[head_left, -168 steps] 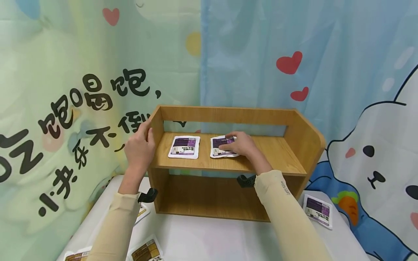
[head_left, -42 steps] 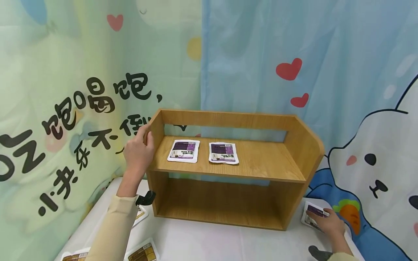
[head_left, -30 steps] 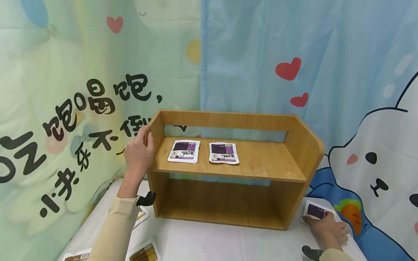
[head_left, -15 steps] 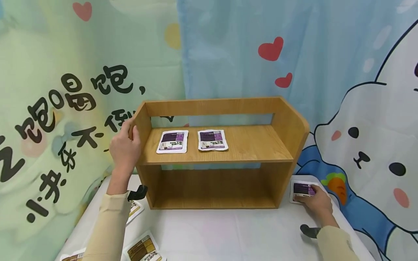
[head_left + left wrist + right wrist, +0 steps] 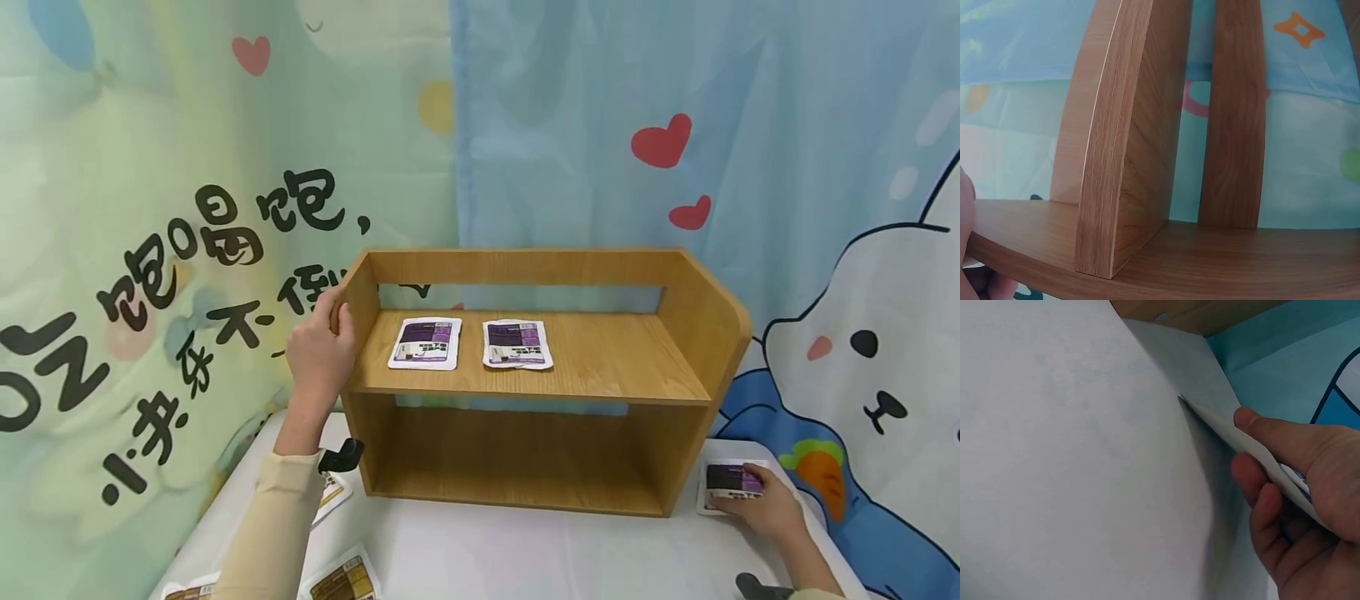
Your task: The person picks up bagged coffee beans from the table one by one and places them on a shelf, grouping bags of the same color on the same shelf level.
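My left hand (image 5: 321, 350) grips the left side panel of a two-tier wooden shelf (image 5: 607, 354). In the left wrist view only a bit of that hand (image 5: 965, 212) shows, at the left edge beside the wood (image 5: 1100, 156). At the table's right side my right hand (image 5: 772, 508) holds a flat white-and-purple packet (image 5: 723, 477). The right wrist view shows the packet (image 5: 1225, 432) tilted, pinched between thumb and curled fingers, one edge close to the tabletop. Two similar packets lie flat on the upper tier, one at left (image 5: 425, 343), another nearer the middle (image 5: 517, 344).
Brown-and-white packets lie on the white table (image 5: 487, 542) at front left: one near the front (image 5: 347, 579), another at the corner (image 5: 191, 592), and a third (image 5: 333, 493) partly behind the left wrist. Printed curtains (image 5: 555, 125) hang behind the shelf.
My right hand moved from the second packet on the upper tier to the packet at the table's right, and now pinches it up at a tilt. The left hand keeps its grip on the shelf.
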Tool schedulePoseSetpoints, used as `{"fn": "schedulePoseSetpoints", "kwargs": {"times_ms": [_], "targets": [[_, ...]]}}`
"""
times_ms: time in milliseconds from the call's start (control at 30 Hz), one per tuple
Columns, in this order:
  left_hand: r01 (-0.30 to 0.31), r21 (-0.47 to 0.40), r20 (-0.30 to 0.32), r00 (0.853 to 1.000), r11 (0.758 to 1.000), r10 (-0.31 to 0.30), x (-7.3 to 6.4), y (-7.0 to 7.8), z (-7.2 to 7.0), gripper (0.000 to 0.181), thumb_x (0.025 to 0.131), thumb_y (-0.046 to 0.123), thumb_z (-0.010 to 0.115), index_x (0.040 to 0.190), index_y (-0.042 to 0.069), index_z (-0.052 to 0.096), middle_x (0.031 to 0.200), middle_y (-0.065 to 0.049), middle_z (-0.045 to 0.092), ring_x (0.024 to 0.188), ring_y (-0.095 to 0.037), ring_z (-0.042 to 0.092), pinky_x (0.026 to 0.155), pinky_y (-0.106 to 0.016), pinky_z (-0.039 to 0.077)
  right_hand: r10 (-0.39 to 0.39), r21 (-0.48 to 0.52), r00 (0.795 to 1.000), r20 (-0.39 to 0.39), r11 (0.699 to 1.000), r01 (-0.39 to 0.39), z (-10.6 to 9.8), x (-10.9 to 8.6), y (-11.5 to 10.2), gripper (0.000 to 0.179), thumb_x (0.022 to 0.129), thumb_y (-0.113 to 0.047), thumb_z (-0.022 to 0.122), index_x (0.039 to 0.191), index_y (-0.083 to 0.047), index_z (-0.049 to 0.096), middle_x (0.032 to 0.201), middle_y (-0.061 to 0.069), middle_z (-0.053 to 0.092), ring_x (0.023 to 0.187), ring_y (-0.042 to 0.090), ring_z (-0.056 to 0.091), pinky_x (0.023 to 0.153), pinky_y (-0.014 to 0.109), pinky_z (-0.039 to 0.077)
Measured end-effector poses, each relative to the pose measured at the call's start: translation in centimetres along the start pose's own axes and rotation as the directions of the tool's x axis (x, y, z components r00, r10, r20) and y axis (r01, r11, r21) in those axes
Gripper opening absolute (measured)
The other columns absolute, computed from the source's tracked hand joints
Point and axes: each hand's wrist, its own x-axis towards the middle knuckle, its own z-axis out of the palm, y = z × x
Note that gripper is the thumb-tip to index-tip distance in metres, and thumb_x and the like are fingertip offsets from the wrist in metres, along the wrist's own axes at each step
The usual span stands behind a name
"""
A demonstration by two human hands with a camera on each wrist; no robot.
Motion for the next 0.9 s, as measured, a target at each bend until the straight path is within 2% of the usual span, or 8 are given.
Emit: {"fn": "schedulePoseSetpoints", "kwargs": {"times_ms": [167, 333, 633, 900], "targets": [[0.012, 0.009, -0.018, 1.0, 1.0, -0.012, -0.1, 0.0, 0.2, 0.03, 0.099, 0.018, 0.051, 0.126, 0.011, 0.062, 0.101, -0.017, 0.071, 0.057, -0.03, 0.061, 0.044, -0.036, 0.038, 0.025, 0.062, 1.0, 0.011, 0.998, -0.025, -0.1, -0.8, 0.1, 0.11, 0.073, -0.033, 0.086, 0.145, 0.012, 0.017, 0.134, 0.042, 0.025, 0.12, 0.058, 0.026, 0.101, 0.067, 0.024], [0.007, -0.002, -0.024, 1.0, 1.0, -0.007, -0.1, 0.1, 0.4, 0.031, 0.099, 0.02, 0.051, 0.127, 0.011, 0.061, 0.1, -0.017, 0.071, 0.055, -0.028, 0.059, 0.044, -0.034, 0.036, 0.019, 0.152, 1.0, 0.005, 0.988, -0.019, -1.2, -2.2, -0.3, 0.106, 0.079, -0.03, 0.082, 0.149, 0.007, 0.012, 0.139, 0.042, 0.017, 0.122, 0.057, 0.021, 0.102, 0.066, 0.024], [0.004, -0.008, -0.044, 0.999, 1.0, -0.004, 0.1, 0.0, 0.4, 0.029, 0.099, 0.019, 0.051, 0.125, 0.01, 0.062, 0.1, -0.018, 0.071, 0.062, -0.032, 0.065, 0.046, -0.039, 0.042, 0.079, 0.209, 0.992, -0.1, 0.976, -0.057, -3.7, -7.6, -3.2, 0.102, 0.086, -0.039, 0.074, 0.155, -0.004, 0.007, 0.145, 0.039, 0.014, 0.121, 0.056, 0.023, 0.098, 0.063, 0.032], [0.015, -0.004, -0.041, 0.999, 1.0, -0.016, 0.2, 0.1, 0.3, 0.029, 0.099, 0.019, 0.051, 0.124, 0.012, 0.062, 0.095, -0.018, 0.071, 0.058, -0.031, 0.062, 0.044, -0.039, 0.04, 0.093, 0.144, 0.987, -0.13, 0.987, -0.074, -4.5, -12.6, -5.8, 0.098, 0.085, -0.049, 0.07, 0.156, -0.01, 0.014, 0.144, 0.037, 0.021, 0.113, 0.056, 0.03, 0.093, 0.064, 0.037]]}}
